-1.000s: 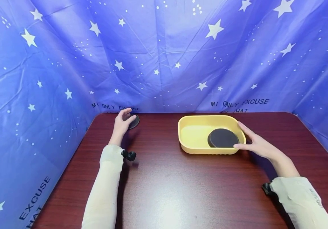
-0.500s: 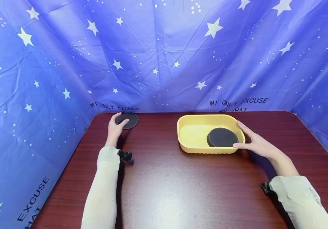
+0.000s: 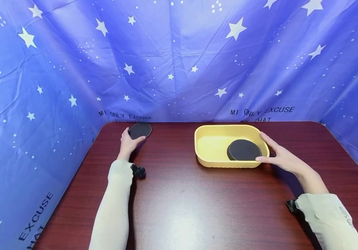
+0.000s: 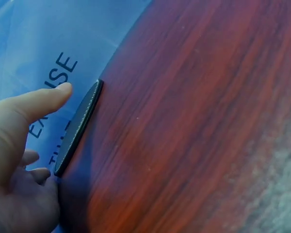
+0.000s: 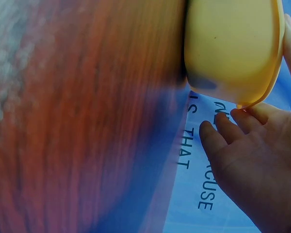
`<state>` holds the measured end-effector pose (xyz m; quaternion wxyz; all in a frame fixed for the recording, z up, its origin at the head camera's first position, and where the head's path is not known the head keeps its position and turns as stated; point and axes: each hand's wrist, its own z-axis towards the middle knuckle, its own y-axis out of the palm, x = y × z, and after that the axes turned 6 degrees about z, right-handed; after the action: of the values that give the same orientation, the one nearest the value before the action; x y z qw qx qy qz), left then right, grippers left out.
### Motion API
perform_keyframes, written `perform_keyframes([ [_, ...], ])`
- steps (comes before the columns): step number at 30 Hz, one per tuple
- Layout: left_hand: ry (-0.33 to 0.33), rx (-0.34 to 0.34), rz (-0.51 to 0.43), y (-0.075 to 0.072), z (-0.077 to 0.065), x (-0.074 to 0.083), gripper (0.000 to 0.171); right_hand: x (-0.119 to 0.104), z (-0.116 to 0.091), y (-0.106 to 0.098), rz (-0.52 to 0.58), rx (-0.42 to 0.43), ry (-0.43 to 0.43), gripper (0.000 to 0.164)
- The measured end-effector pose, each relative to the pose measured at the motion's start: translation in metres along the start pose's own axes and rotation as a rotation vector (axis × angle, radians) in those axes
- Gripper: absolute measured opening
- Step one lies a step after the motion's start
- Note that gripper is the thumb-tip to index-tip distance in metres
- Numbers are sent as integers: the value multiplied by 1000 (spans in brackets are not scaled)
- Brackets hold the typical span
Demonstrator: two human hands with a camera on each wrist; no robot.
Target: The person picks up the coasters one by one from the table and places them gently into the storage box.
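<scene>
At the back left of the table lies a thin round black coaster (image 3: 140, 131); its pale stitched edge shows in the left wrist view. My left hand (image 3: 128, 141) is beside it, thumb stretched out by the near edge and fingers at the left side. The left wrist view shows a gap between thumb and coaster. My right hand (image 3: 280, 156) holds the right end of a yellow rectangular tray (image 3: 216, 164), with the thumb on the front rim and a finger along the back right corner. Inside the tray, at its right, sits a thicker round black piece (image 3: 245, 150).
The dark red wood-grain table (image 3: 179, 194) reaches back to a blue starry cloth (image 3: 172, 52), which also hangs along both sides. A strip of table separates the coaster from the tray. Each sleeve cuff carries a small black device (image 3: 139, 171).
My left hand has shifted left off the coaster, then its thumb has dropped to the near edge, uncovering more of the disc. The right hand and tray have stayed in place.
</scene>
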<state>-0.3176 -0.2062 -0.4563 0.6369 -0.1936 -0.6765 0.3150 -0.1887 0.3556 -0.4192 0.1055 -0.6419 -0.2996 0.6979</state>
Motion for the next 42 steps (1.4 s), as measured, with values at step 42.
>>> perform_keyframes([
  [42,-200,179,5,4,-6,30,79,1,-2,1,11,4,-9,101],
])
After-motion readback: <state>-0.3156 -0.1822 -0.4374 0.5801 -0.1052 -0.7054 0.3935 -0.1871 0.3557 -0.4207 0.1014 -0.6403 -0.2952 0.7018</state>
